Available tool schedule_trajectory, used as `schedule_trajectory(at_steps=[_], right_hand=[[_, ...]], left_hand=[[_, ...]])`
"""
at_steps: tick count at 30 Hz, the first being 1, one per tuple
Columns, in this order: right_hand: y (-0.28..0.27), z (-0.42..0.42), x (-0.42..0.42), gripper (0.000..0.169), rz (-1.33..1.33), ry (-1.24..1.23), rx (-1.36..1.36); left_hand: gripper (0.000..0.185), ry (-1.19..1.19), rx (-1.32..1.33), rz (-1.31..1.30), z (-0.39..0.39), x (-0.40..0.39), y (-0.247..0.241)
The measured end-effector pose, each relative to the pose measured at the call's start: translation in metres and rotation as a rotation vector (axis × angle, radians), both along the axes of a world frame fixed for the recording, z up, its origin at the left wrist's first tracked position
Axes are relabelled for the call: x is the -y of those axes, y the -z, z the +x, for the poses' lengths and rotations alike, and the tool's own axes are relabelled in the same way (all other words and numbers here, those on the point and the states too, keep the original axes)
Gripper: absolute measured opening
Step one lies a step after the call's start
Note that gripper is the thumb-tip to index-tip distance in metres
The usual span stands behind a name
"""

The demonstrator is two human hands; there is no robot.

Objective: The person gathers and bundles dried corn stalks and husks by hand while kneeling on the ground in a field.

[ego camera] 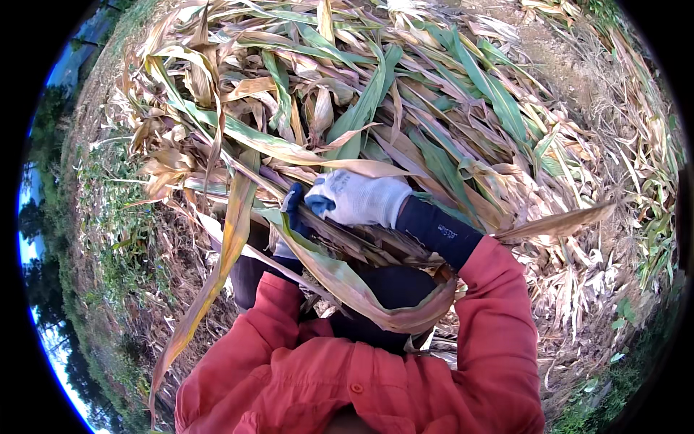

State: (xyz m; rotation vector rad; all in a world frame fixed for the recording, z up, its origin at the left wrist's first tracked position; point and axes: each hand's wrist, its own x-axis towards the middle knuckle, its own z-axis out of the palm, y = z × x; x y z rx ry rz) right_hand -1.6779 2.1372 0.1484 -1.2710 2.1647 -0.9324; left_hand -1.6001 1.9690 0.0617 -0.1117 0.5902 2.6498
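Observation:
A large heap of cut corn stalks (428,130), with dry and green leaves, lies in front of me. My right hand (355,198), in a white knit glove with blue-coated fingers, is curled over stalks at the near edge of the heap. Close to its left is my left hand (295,217), in a similar glove, its fingers around the stalks and partly hidden behind a leaf. A long corn leaf (347,282) bends from between my hands across my lap. A yellowing leaf (230,238) hangs down at the left. A husked ear (322,111) sits in the heap.
Dry leaf litter (574,276) covers the ground at the right, near another strip of stalks (645,108) at the far right. Low green weeds (130,228) grow on the soil at the left. Trees (49,276) stand beyond.

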Motion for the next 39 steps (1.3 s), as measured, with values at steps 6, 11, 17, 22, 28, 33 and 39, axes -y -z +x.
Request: schedule_trajectory(at_steps=[6,11,17,22,28,33,39], right_hand=[[0.067,-0.017,-0.032,0.029,0.307,0.118,-0.421],[0.041,0.045,-0.106,0.021,0.437,0.287,-0.065],[0.025,0.078,-0.174,0.041,0.581,0.614,-0.095],[0.029,0.169,-0.347,0.048,1.270,1.114,0.105],[-0.108,0.170,-0.375,0.041,0.578,1.576,0.321],[-0.136,0.115,-0.244,0.083,0.471,0.838,-0.343],[-0.029,0.171,-0.251,0.067,0.017,0.781,0.677]], left_hand=[[0.037,-0.435,0.282,-0.313,0.029,0.019,0.059],[0.037,-0.411,0.180,-0.150,0.047,0.044,0.041],[0.042,-0.336,0.196,-0.236,0.031,0.043,0.045],[0.047,-0.257,0.013,-0.242,-0.002,0.027,-0.012],[0.052,-0.053,-0.346,-0.261,-0.053,-0.021,-0.079],[0.045,-0.116,-0.073,-0.393,-0.059,-0.067,-0.048],[0.043,-0.011,-0.028,-0.195,-0.062,-0.110,-0.018]])
